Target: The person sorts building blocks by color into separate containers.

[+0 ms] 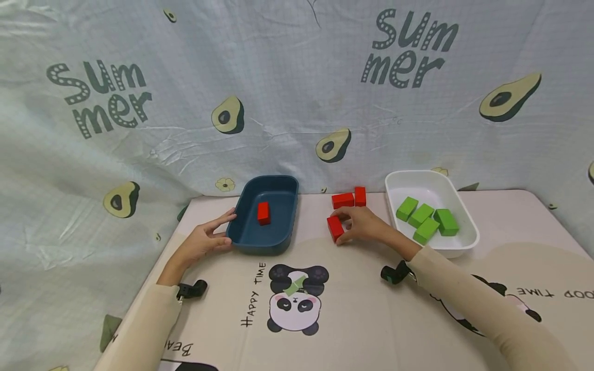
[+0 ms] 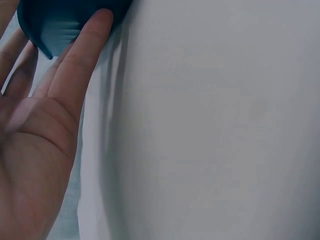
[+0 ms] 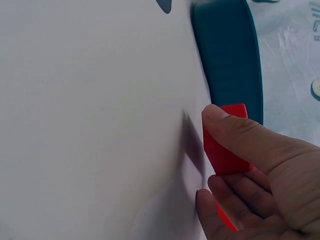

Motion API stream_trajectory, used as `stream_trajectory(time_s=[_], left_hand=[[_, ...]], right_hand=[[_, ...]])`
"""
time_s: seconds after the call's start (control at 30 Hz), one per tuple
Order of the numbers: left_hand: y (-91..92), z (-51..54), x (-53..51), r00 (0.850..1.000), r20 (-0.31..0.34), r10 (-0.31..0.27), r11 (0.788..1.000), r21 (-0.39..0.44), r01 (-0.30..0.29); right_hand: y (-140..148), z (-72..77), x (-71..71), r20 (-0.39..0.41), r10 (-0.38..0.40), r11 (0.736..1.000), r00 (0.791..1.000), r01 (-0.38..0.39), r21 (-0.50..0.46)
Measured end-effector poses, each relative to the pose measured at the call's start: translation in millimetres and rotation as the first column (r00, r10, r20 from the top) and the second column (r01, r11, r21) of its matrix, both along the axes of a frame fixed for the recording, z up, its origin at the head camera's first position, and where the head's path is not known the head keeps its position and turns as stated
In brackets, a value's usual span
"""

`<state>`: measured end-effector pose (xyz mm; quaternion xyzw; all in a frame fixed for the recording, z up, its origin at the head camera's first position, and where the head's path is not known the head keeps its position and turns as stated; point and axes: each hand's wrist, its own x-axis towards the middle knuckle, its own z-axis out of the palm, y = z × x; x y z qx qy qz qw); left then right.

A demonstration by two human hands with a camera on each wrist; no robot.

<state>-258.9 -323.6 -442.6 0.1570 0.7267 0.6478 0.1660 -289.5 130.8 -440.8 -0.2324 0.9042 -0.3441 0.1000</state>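
A dark blue tray [image 1: 261, 248] stands on the table with one red block [image 1: 263, 213] inside. My left hand [image 1: 202, 242] rests against its left side, fingers extended along the wall, as the left wrist view also shows on the blue tray [image 2: 55, 30]. Between the two trays, my right hand [image 1: 364, 225] pinches another red block [image 1: 335, 229] with thumb and fingers. In the right wrist view this red block [image 3: 225, 150] shows a gap and shadow below it. Just behind the right hand lie two more red blocks, one lengthwise [image 1: 343, 200] and one upright-looking [image 1: 360, 196].
A white tray [image 1: 472, 234] holding several green blocks [image 1: 421, 215] stands to the right, beside the right forearm. A cloth with panda prints [image 1: 297, 304] covers the table. Behind it hangs a pale curtain [image 1: 278, 77] with avocado prints.
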Motion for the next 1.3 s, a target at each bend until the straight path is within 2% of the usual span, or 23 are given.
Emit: stream_trajectory(time_s=[0.4, 0.87, 1.3], left_hand=[[-2.8, 1.2, 5.1, 1.0, -0.002, -0.006, 1.0, 0.026, 0.006], [-6.8, -1.0, 4.2, 1.0, -0.009, -0.003, 1.0, 0.019, 0.003], [1.8, 2.1, 3.3, 1.0, 0.0, 0.001, 1.0, 0.031, -0.001]], right_hand=[[-1.2, 9.3, 7.3, 0.009, -0.028, 0.998, 1.0, 0.028, -0.05], [-8.3, 16.9, 8.2, -0.048, 0.011, 0.994, 0.999, -0.016, -0.107], [-8.4, 32.6, 14.8, -0.122, 0.028, 0.993, 0.992, -0.041, -0.108]])
